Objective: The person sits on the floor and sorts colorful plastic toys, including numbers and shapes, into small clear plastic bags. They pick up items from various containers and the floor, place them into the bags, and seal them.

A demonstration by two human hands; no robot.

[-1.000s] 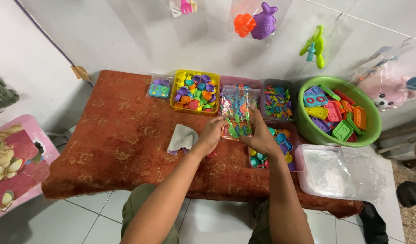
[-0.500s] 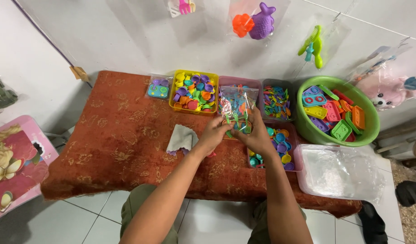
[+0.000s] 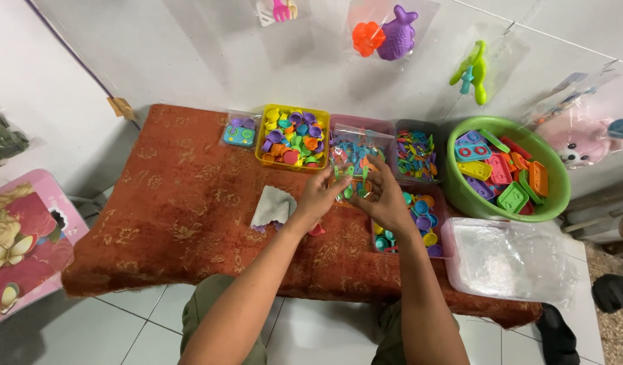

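Both hands hold a clear plastic bag (image 3: 352,157) partly filled with small colourful toy pieces, above the middle of a low table under a red patterned cloth (image 3: 176,203). My left hand (image 3: 320,196) grips the bag's lower left side. My right hand (image 3: 384,197) grips its lower right side. Behind the bag stand a yellow tray (image 3: 293,137) of round toy pieces, a pink tray (image 3: 382,125) and a dark tray (image 3: 416,153) of small cutlery pieces. A small grey-green cloth (image 3: 272,206) lies just left of my left hand.
A green basin (image 3: 548,196) holds flat toy trays at the right. A clear tub (image 3: 505,258) of plastic bags sits at the front right. A pink tray (image 3: 446,251) of round pieces lies under my right wrist. A small packed bag (image 3: 240,131) lies far left. Bagged toys hang on the wall.
The bag and both hands have stayed over the table's middle; the fingers have shifted slightly lower on the bag. The camera view has barely moved.
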